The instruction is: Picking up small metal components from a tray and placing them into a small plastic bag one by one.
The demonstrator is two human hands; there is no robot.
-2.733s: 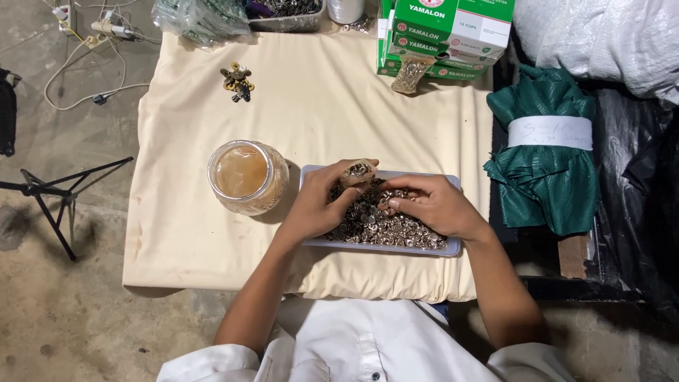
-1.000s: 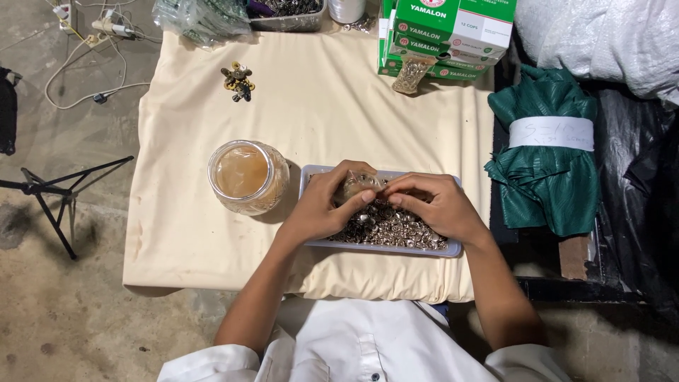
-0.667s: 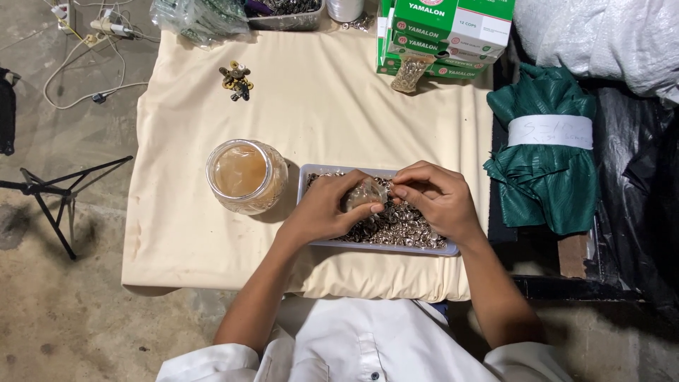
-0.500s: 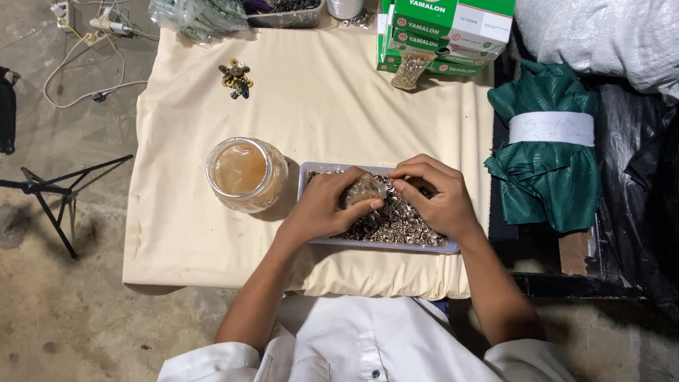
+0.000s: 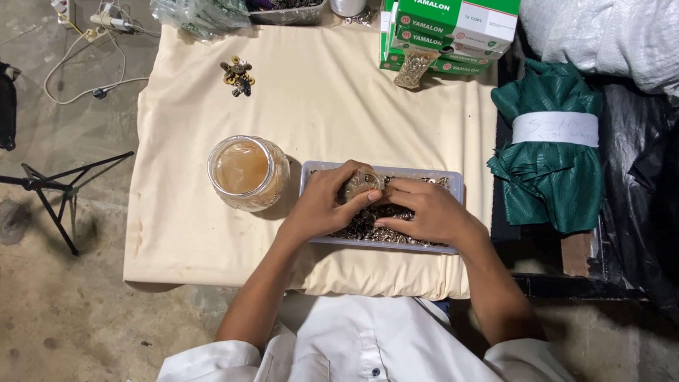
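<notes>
Both hands meet over the grey tray [image 5: 453, 185]; left hand [image 5: 327, 205] pinches a small clear packet [image 5: 359, 185], right hand [image 5: 424, 212] fingers rest on it; tray looks mostly full of little metal bits [image 5: 368, 225], so plenty left I'd guess; jar [image 5: 244, 172] sits just beside.

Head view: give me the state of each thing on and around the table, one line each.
Tray: flat on the cloth, full of small metal pieces.
Left hand: in the tray, fingers closed on a small clear bag.
Small clear bag: held over the tray, holds metal pieces.
Right hand: at the bag, fingertips on it.
Jar: upright, covered with clear film.
Green cloth bundle: rolled, banded in white.
Boxes: stacked, shut.
</notes>
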